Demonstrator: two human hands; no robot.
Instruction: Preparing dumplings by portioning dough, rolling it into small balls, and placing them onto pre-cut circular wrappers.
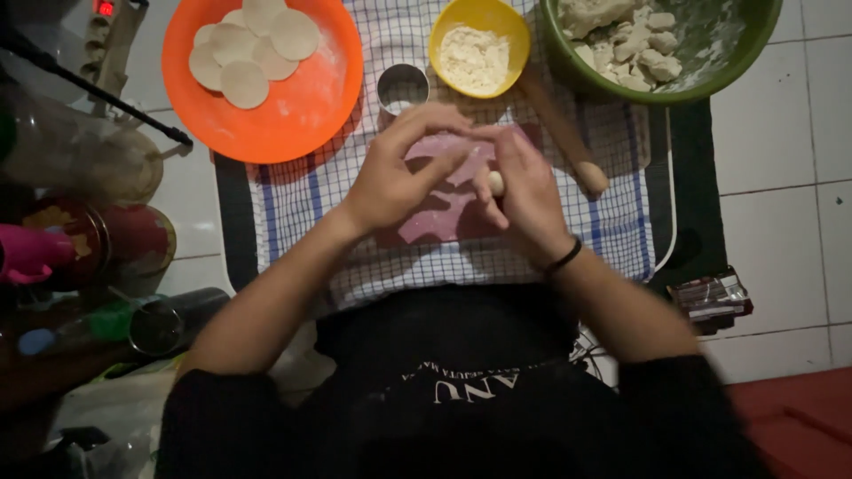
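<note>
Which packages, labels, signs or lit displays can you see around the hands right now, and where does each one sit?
Foil packet: on the tiled floor at the right edge of the mat, flat, silvery with dark ends.
Red lit display: top left corner, small glowing rectangle on a dark device.
Decorated tin: far left, round, red with a coloured picture.
Apron print: white lettering on black cloth, bottom centre.

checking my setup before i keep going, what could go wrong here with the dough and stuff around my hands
The small dough piece sits pinched between right hand and left hand; it could slip onto the pink board. The rolling pin lies slanted beside the right hand, so a nudge might roll it. The yellow flour bowl and metal ring cutter stand close ahead, easy to knock.
</note>
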